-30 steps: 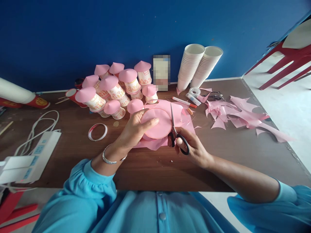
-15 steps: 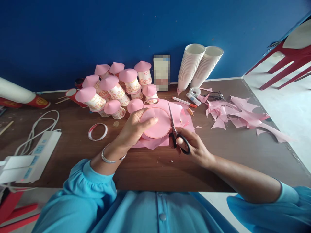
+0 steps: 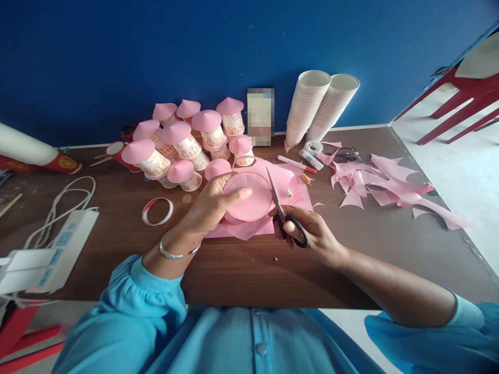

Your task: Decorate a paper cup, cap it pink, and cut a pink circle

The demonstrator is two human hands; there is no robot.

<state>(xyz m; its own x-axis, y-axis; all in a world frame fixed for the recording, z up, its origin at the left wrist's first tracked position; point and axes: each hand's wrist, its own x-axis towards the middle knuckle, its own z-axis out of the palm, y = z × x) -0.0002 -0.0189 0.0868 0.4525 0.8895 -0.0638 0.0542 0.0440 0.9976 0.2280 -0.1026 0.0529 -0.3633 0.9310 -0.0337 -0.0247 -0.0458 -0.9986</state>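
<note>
My left hand (image 3: pixel 218 201) pinches a round pink paper disc (image 3: pixel 253 200) with a thin orange outline, thumb on top and fingers beneath. Black-handled scissors (image 3: pixel 277 195) are gripped in my right hand (image 3: pixel 312 231), their blades pointing up along the disc's right edge. Below the disc lies a larger pink paper sheet (image 3: pixel 267 227) on the brown table (image 3: pixel 234 280). Beyond my left hand stand several paper cups with pink cone roofs (image 3: pixel 177 133) and orange drawings.
Two stacks of white cups (image 3: pixel 307 106) lean at the back. Pink scraps (image 3: pixel 385 182) lie to the right, near a marker (image 3: pixel 294 163) and glue stick (image 3: pixel 311 159). A tape ring (image 3: pixel 157 211) and a power strip (image 3: pixel 68 249) sit left.
The disc and my left hand have shifted slightly left. My right hand with the scissors has moved a little right, and the blades look closer together.
</note>
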